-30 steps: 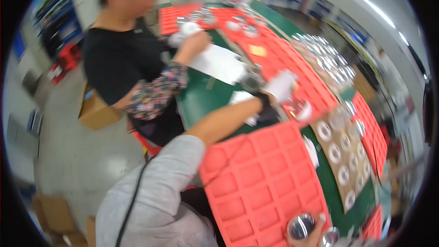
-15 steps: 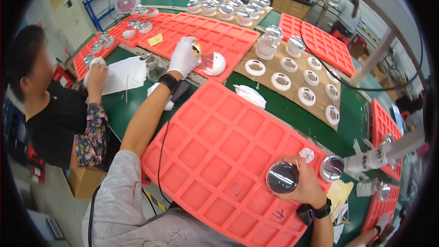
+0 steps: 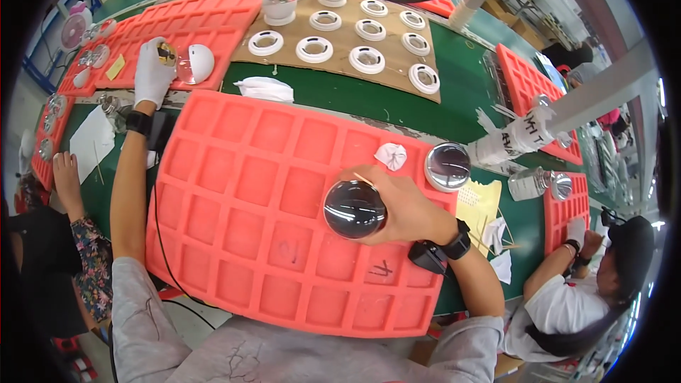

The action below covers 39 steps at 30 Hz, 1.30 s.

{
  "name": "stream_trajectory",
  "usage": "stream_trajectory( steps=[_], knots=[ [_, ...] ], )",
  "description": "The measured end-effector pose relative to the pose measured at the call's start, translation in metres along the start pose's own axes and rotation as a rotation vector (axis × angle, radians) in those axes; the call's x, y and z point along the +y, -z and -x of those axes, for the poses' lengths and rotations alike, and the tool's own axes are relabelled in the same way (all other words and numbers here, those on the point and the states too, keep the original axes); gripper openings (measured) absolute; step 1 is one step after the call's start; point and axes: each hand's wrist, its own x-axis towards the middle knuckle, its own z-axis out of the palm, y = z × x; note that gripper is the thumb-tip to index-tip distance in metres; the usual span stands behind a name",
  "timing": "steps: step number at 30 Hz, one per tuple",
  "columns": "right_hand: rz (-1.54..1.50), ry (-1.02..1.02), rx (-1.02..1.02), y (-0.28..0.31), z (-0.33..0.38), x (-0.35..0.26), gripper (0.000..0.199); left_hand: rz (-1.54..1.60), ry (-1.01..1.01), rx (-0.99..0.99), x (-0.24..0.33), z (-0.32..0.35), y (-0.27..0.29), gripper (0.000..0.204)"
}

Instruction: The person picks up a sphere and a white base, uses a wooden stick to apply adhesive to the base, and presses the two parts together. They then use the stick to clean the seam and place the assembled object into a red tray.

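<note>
My right hand (image 3: pixel 399 206), bare, grips a clear glass dome (image 3: pixel 355 210) with a dark inside above the red foam tray (image 3: pixel 284 159). A thin wooden stick (image 3: pixel 366 180) shows by its fingers. My left hand (image 3: pixel 152 76), in a white glove, reaches to the far left tray and closes around a round gold-and-black part (image 3: pixel 166 54), mostly hidden by the fingers. Beside it lies a white-backed clear dome (image 3: pixel 200 64). Just right of my right hand stands another dark-looking dome (image 3: pixel 447 167), with a crumpled white cloth (image 3: pixel 391 157) near it.
White rings (image 3: pixel 314 49) sit in rows on a brown board (image 3: pixel 298 18). A taped post (image 3: pixel 521 135) slants in from the right, near a glass jar (image 3: pixel 528 184) and yellow paper (image 3: pixel 477 206). A cable (image 3: pixel 157 220) crosses the tray's left. Co-workers sit at both sides.
The view has swung right, so the scene sits further left and the right-hand co-worker shows more fully. Both hands keep hold of the same things, about where they were over the trays.
</note>
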Motion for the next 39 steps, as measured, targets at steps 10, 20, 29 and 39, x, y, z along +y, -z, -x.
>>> stream_trajectory(
  steps=[10, 20, 29, 39],
  knots=[
    [-0.054, -0.087, -0.041, 0.002, 0.003, -0.002, 0.091, -0.016, -0.025, 0.011, -0.004, 0.003, 0.002, 0.057],
    [-0.074, -0.110, -0.061, 0.005, 0.001, -0.009, 0.095, -0.029, 0.139, -0.016, 0.016, 0.005, 0.017, 0.059],
    [-0.047, -0.101, -0.044, 0.004, -0.001, -0.006, 0.092, -0.142, 0.258, 0.005, 0.012, 0.001, 0.012, 0.065],
    [-0.010, -0.069, -0.033, 0.001, 0.001, -0.004, 0.094, 0.041, 0.180, 0.108, -0.035, -0.037, 0.017, 0.059]
  ],
)
